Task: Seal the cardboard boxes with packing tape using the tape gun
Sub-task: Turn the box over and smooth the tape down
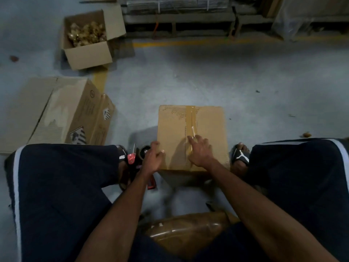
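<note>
A closed cardboard box (170, 129) stands on the floor between my feet. A strip of clear packing tape (191, 120) runs along its top middle seam. My right hand (200, 152) lies on the near part of the tape with its fingers spread and pressing down. The red and black tape gun (133, 158) lies by the box's left side, near my left foot. My left hand (153, 157) hovers over the gun's roll, fingers loosely bent at the box's left edge. Whether it holds the gun is hidden.
A large printed box (62, 114) lies on its side at the left. Behind it an open box (88, 53) holds gold-coloured pieces. Pallets and racks (179, 19) line the back. A tape-wrapped brown package (188, 233) sits under me.
</note>
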Tool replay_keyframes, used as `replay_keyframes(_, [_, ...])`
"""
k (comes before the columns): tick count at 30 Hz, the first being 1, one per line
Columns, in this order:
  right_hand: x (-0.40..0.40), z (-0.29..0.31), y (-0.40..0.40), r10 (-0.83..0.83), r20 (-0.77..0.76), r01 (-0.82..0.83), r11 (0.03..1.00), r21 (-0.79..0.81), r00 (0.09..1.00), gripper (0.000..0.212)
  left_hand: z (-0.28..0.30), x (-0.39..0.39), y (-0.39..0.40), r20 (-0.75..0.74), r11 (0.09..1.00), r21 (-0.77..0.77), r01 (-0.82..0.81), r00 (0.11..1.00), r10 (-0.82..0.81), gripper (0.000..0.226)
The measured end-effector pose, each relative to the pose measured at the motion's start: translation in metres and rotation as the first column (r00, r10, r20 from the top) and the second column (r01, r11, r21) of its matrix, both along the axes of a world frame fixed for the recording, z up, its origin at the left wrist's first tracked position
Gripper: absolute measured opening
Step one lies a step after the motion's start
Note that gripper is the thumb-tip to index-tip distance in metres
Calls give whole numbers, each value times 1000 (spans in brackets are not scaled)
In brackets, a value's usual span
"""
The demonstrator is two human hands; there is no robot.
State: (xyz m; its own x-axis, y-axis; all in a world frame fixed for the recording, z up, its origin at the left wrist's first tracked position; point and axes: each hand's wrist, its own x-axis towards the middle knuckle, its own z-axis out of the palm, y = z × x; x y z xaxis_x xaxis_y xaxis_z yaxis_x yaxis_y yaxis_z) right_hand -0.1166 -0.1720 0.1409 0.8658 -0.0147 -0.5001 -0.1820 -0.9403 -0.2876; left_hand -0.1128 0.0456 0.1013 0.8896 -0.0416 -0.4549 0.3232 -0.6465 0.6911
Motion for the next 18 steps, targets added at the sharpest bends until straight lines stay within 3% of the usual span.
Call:
replay_keyframes(3, [15, -9, 43, 171, 38, -174, 978, 116, 985, 85, -24, 10, 18, -53, 955, 9, -295, 954, 295, 9])
replay_keyframes(6, [18, -28, 75, 323, -5, -322, 945, 52, 947, 95, -63, 13, 39, -237, 947, 125, -296, 918, 318, 34])
replay_keyframes(12, [20, -36, 92, 320, -45, -319, 948, 18, 946, 102, -121, 6, 40, -370, 933, 296, -204, 876, 309, 54])
replay_keyframes(14, [20, -37, 93, 310, -46, -309, 951, 19, 950, 103, -137, 12, 36, -335, 874, 404, -269, 846, 415, 45])
replay_keyframes(15, [20, -38, 92, 307, -44, -307, 952, 19, 951, 104, -128, 18, 43, -411, 902, 343, -262, 822, 395, 43])
replay_keyframes(17, [21, -42, 93, 303, -46, -302, 953, 25, 952, 106, -121, 14, 46, -448, 871, 301, -389, 748, 489, 49])
replay_keyframes(18, [22, -43, 93, 299, -49, -297, 954, 28, 953, 107, -128, 15, 37, -384, 773, 374, -513, 673, 632, 57])
